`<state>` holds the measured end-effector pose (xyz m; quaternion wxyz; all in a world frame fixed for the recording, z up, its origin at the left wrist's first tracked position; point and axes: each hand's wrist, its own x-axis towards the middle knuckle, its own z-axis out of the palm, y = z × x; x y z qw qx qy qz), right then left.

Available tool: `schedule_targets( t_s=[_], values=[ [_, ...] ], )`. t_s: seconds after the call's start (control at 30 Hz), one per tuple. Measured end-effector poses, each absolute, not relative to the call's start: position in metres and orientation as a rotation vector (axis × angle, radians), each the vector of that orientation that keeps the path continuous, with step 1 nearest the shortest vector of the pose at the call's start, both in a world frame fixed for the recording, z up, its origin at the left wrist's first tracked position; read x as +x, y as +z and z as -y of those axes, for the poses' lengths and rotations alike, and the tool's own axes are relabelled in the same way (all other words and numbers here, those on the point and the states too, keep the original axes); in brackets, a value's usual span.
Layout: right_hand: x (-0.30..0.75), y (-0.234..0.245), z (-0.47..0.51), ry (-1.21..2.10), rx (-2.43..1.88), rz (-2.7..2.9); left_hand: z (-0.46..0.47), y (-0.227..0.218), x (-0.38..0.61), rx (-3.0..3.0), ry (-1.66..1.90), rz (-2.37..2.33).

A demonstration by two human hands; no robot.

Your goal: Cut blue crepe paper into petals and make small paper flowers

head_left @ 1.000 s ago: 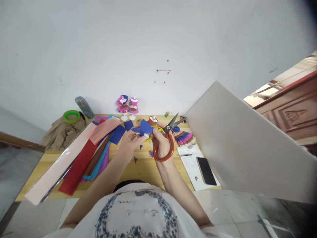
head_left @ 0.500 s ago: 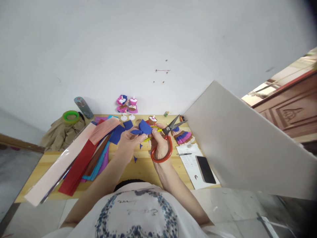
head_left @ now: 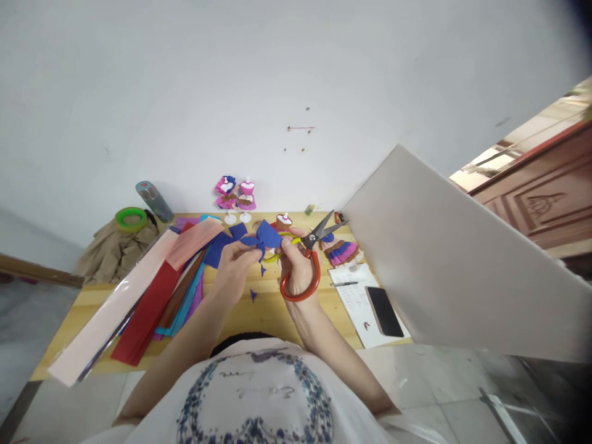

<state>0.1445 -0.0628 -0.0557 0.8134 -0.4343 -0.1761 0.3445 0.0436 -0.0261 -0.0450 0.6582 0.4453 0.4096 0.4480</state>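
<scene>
My left hand pinches a small cut piece of blue paper above the wooden table. My right hand grips red-handled scissors, blades open and pointing up and to the right; its fingertips also touch the blue paper. Small blue offcuts lie on the table under my hands.
Long sheets of pink, red, brown and blue paper lie at the left. Small paper dress figures stand by the wall; another paper dress lies at the right. A phone rests on a white sheet. A large white board leans at the right. A bottle and green tape ring sit at the back left.
Both hands have drifted slightly left and away from me with the blue paper and scissors. The paper has turned a little between my fingers.
</scene>
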Motion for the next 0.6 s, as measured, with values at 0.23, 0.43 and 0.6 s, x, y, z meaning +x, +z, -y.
schedule_targets(
  t_s=[0.23,0.43,0.6],
  values=[
    [0.1431,-0.0570,0.0637,0.702,-0.937,0.398,0.0289,-0.0542,0.0470,1.059,0.985,-0.662],
    [0.1421,-0.0553,0.0638,0.698,-0.938,0.402,0.0313,-0.0483,0.0488,1.054,1.005,-0.674],
    [0.1387,-0.0539,0.0658,0.688,-0.940,0.415,0.0321,-0.0461,0.0522,1.032,1.025,-0.693]
  ],
)
